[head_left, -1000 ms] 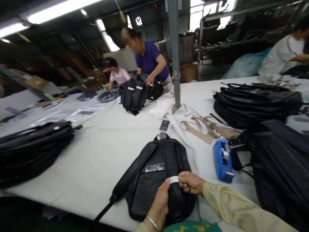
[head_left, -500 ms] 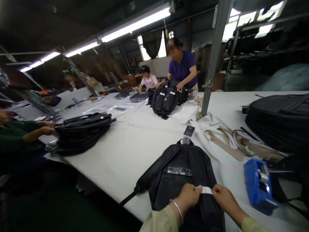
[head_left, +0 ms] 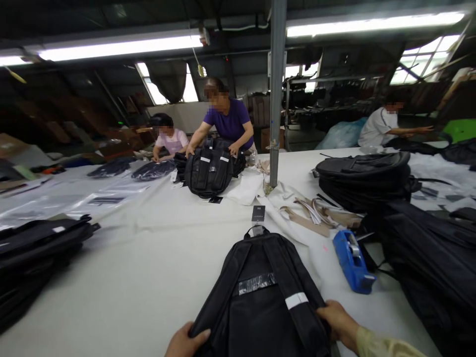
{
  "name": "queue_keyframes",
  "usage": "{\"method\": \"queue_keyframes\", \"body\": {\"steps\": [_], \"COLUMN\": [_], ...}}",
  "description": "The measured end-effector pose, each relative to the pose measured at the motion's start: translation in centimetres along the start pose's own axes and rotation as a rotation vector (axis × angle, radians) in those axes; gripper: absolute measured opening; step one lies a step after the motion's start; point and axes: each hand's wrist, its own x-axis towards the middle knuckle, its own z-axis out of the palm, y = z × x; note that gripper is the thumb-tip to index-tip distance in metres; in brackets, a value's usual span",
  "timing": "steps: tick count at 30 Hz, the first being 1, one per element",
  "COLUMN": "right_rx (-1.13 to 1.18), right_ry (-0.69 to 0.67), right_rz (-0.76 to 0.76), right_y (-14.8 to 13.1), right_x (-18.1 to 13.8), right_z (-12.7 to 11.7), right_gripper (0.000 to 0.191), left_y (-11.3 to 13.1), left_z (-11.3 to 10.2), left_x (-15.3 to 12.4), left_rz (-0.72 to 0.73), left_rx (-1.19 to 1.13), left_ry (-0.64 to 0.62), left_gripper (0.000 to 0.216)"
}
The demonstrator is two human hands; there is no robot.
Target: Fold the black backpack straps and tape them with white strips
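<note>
A black backpack (head_left: 256, 302) lies back-up on the white table (head_left: 148, 277) right in front of me, a white band (head_left: 296, 300) wrapped round its right shoulder strap. My left hand (head_left: 185, 341) grips the bag's lower left edge, thumb on top. My right hand (head_left: 336, 325) holds the bag's right side just below the white band, fingers curled over the edge. A dark hang tag (head_left: 258, 213) lies beyond the top handle.
A blue tape dispenser (head_left: 351, 261) sits right of the bag, paper strips (head_left: 316, 213) behind it. Stacks of black backpacks lie at right (head_left: 364, 176) and left (head_left: 33, 253). A steel post (head_left: 275, 94) stands mid-table. Two people handle a bag (head_left: 210, 171) across the table; another sits far right.
Both hands have left the white band on the strap and moved apart to the backpack's left and right sides. The camera swung back to the right.
</note>
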Motion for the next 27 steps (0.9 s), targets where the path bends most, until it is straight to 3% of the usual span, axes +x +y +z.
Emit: {"method": "queue_keyframes", "body": {"steps": [4,7,9,10,12,13,15,17,19,22,27], "right_rx": [-0.094,-0.137,-0.195,-0.228,-0.258,-0.287,-0.316,-0.326,-0.35,-0.423,-0.456], "right_ry": [0.264,0.39,0.413,0.361,0.024,-0.127,-0.269,-0.305,-0.278,-0.227,-0.148], "right_rz": [-0.185,-0.333,-0.549,-0.676,-0.825,-0.872,-0.965,-1.007,-0.992,-0.941,-0.95], "right_y": [-4.0,-7.7,-10.5,-11.8,-14.0,-14.8,-15.7,-16.0,-16.1,-15.9,-14.8], "right_x": [1.3,1.4,-0.4,-1.8,-5.1,-6.8,-9.3,-10.5,-10.7,-10.1,-9.8], "right_z": [-0.9,-0.9,0.6,2.0,5.7,7.8,11.9,15.4,17.9,19.6,18.8], "right_gripper": [0.019,0.027,0.03,0.031,0.03,0.03,0.041,0.056,0.052,0.012,0.03], "left_y": [9.6,16.2,19.6,21.0,23.4,24.3,25.8,26.8,27.4,27.9,28.3], "left_z": [-1.3,-2.3,-2.6,-2.6,-2.3,-2.1,-1.8,-1.6,-1.5,-1.6,-2.0], "left_x": [-1.4,-1.3,-1.0,-0.9,-0.6,-0.5,-0.2,0.0,0.1,0.1,0.4], "left_rz": [-0.082,-0.024,0.015,0.035,0.072,0.085,0.091,0.081,0.071,0.062,0.046], "left_rx": [-0.58,-0.826,-0.883,-0.893,-0.876,-0.851,-0.793,-0.756,-0.743,-0.735,-0.746], "left_ry": [-0.259,-0.267,-0.298,-0.32,-0.363,-0.389,-0.425,-0.435,-0.424,-0.395,-0.314], "left_gripper": [0.032,0.018,0.008,0.006,0.007,0.008,0.01,0.01,0.009,0.012,0.012]}}
